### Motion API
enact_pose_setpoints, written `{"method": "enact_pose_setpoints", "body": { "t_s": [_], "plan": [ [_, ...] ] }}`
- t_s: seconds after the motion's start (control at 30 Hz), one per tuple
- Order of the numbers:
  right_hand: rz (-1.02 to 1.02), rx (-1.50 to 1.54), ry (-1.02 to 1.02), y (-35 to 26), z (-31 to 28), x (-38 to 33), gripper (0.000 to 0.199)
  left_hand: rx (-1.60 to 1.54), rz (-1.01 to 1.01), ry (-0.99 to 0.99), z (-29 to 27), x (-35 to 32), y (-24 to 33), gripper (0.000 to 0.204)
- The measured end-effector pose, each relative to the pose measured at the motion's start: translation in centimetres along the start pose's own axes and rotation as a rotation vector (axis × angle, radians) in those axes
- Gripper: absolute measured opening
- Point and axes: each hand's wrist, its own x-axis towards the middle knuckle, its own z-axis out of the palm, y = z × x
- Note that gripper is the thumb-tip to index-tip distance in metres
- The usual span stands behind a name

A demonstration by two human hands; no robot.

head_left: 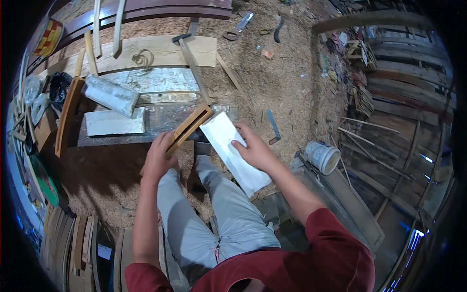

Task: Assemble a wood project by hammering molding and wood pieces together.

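Now my left hand (pixel 158 158) grips the slotted wooden frame piece (pixel 187 129) at its lower end — tilted against the workbench (pixel 121 134) edge — while my right hand (pixel 253 148) presses flat, fingers spread, on the white painted board (pixel 233 151) across my knee.

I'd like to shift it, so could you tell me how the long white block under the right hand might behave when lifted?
The white block looks stiff and fairly heavy. Its flat faces suggest no rolling. Overhanging the knee beneath the right hand, it might tip.
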Motion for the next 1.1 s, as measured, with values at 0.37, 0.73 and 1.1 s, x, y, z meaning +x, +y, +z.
{"method": "enact_pose_setpoints", "body": {
  "t_s": [0.37,0.73,1.1],
  "plan": [
    [0.153,0.444,-0.098,-3.0,2.6,1.7,0.065,-0.027,-0.035,-0.115,-4.7,1.9,-1.8,0.077],
    [0.263,0.458,-0.102,-5.2,3.6,3.9,0.062,0.035,-0.014,-0.061,-3.8,1.8,-2.6,0.082],
    [0.282,0.223,-0.203,-8.6,1.6,6.4,0.061,0.019,0.109,-0.053,-3.8,2.2,-3.7,0.082]
  ]
}}
